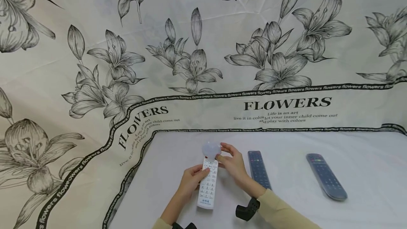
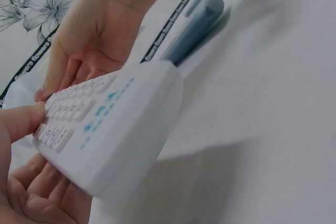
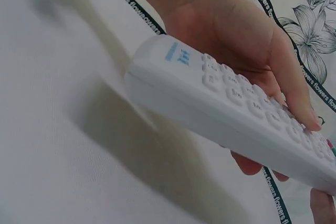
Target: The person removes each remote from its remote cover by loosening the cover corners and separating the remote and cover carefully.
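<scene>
A white remote control with rows of white buttons and blue lettering is held above the table, its lettered end toward me. My left hand grips it from the left, thumb on the buttons and fingers beneath. At its far end sits a pale, rounded, translucent piece that looks like plastic film. My right hand pinches this piece at its right side, close to the remote's tip. In the right wrist view the left thumb lies across the buttons. The film's exact shape is unclear.
Two dark remotes with a shiny covering lie on the white tabletop: one dark remote partly behind the right forearm, another dark remote farther right. Behind the table hangs a flower-printed cloth.
</scene>
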### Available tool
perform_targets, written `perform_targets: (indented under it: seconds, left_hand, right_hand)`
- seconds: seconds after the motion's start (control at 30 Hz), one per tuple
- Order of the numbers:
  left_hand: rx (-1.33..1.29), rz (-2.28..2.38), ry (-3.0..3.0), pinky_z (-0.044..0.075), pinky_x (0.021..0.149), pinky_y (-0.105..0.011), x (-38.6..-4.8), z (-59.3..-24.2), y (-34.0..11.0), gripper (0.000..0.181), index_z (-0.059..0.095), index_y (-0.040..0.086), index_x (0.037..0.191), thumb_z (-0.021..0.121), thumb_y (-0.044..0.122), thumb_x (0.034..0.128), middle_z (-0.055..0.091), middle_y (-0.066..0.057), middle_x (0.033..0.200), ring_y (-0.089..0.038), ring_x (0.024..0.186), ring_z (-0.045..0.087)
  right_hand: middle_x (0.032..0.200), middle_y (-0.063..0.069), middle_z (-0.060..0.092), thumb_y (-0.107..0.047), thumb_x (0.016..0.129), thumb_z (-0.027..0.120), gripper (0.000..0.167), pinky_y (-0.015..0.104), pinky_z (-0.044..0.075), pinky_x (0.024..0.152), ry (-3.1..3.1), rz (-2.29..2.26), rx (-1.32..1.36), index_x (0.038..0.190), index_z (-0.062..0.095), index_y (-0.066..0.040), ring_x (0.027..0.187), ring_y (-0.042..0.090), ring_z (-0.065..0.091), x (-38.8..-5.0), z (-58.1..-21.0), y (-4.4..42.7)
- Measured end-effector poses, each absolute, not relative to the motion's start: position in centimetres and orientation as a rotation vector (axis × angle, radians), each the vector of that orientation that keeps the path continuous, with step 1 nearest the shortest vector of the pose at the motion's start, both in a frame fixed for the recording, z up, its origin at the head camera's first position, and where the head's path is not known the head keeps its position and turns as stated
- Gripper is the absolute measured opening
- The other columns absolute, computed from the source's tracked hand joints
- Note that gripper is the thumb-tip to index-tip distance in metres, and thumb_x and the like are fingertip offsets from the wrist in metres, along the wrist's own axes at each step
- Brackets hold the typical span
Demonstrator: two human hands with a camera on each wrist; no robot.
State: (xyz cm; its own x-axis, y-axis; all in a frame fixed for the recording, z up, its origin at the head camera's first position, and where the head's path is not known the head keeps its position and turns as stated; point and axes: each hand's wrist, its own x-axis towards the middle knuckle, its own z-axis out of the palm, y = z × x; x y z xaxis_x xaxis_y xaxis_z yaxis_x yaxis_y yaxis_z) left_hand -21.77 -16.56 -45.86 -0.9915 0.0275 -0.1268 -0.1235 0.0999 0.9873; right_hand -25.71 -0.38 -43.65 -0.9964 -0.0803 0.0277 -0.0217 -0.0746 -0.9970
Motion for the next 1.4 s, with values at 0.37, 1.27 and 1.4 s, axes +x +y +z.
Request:
perform_targets:
  seconds: [0.37, 1.27, 1.4]
  left_hand:
    - [-0.136, 2.046, 2.289, 0.055, 0.075, -0.024, -21.1, -46.3, -15.9, 0.058, 0.051, -0.005, 0.132, 0.062, 0.035, 0.0919, 0.069, -0.011, 0.11, -0.01, 0.087, 0.064]
    - [-0.152, 2.094, 2.388, 0.056, 0.063, -0.023, -20.4, -45.1, -14.8, 0.054, 0.059, -0.002, 0.126, 0.072, 0.03, 0.0851, 0.069, -0.008, 0.097, -0.01, 0.073, 0.064]
    - [-0.137, 2.083, 2.407, 0.055, 0.064, -0.022, -20.4, -45.2, -15.4, 0.051, 0.058, -0.002, 0.126, 0.069, 0.03, 0.0878, 0.068, -0.008, 0.099, -0.01, 0.074, 0.063]
  right_hand:
    - [0.118, 0.017, 0.059, -0.027, 0.098, 0.043, 0.049, 0.035, 0.058, 0.082, 1.897, -2.108, -0.112, 0.131, 0.049, 0.008, 0.086, 0.016, 0.066, -27.6, -42.7, 1.5]
    - [0.097, 0.013, 0.07, -0.019, 0.095, 0.058, 0.035, 0.035, 0.058, 0.081, 2.302, -1.772, -0.362, 0.111, 0.064, 0.011, 0.08, 0.011, 0.067, -31.7, -40.6, 2.3]
    - [0.11, 0.018, 0.067, -0.025, 0.095, 0.055, 0.042, 0.04, 0.056, 0.086, 2.229, -1.64, -0.535, 0.12, 0.06, 0.008, 0.088, 0.015, 0.067, -32.1, -40.0, 2.2]
